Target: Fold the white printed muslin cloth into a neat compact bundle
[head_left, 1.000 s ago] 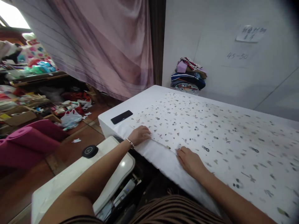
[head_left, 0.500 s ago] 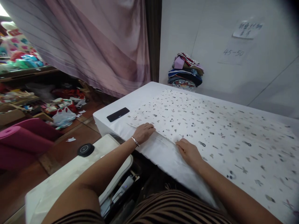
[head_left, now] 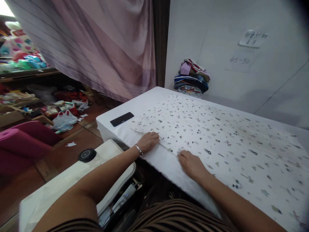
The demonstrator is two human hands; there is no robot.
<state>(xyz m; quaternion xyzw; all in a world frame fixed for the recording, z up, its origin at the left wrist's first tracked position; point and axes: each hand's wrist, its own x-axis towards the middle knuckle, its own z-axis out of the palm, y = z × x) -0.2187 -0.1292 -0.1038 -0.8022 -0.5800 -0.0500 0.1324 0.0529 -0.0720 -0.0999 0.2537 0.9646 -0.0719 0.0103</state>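
Observation:
A large white fabric (head_left: 202,129) with small dark and green printed motifs lies spread over a white-covered table (head_left: 154,96). My left hand (head_left: 149,141), with a silver bracelet at the wrist, rests on the fabric's near edge, its fingers bent over that edge. Further right along the same edge, my right hand (head_left: 190,164) pinches the fabric between thumb and fingers. A short stretch of the edge shows between the two hands. The undersides of the fingers are hidden.
A black phone (head_left: 122,119) lies on the table's left part. Folded cloths (head_left: 191,77) are stacked against the wall. At my left stands a white stool-like surface (head_left: 101,158) bearing a round black object (head_left: 87,155). Pink rolls (head_left: 24,141) lie on the floor; a curtain (head_left: 103,42) hangs behind.
My right hand has shifted slightly left and toward me along the fabric's edge. My left hand stays at nearly the same spot, moved slightly nearer. The view has tilted a little.

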